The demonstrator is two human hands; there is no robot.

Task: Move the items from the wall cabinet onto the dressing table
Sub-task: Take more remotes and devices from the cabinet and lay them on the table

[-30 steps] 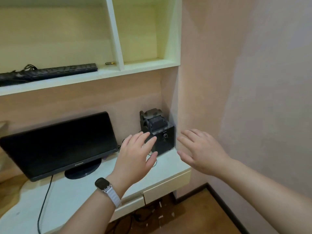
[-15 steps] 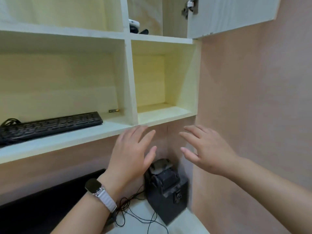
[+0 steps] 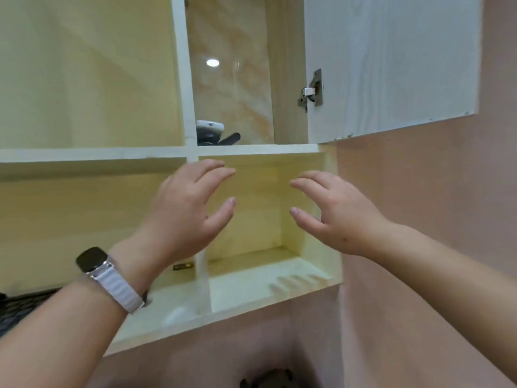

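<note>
A white-and-black device (image 3: 209,132) with a dark flat part (image 3: 230,139) beside it lies on the upper shelf of the wall cabinet (image 3: 257,149), left of the open door (image 3: 389,65). My left hand (image 3: 190,211), a watch on its wrist, and my right hand (image 3: 335,211) are raised side by side just below that shelf, in front of the empty lower compartment. Both hands hold nothing and their fingers are spread. A small brass-coloured object (image 3: 183,266) lies on the lower shelf behind my left hand.
A black keyboard (image 3: 19,306) lies on the lower shelf at far left. The top of a dark box (image 3: 268,380) shows at the bottom edge. A pink wall (image 3: 433,205) closes the right side. The door's hinge (image 3: 312,92) juts out.
The view has tilted up from the table to the cabinet. Both hands have risen from beside the dark box to just under the upper shelf, still holding nothing.
</note>
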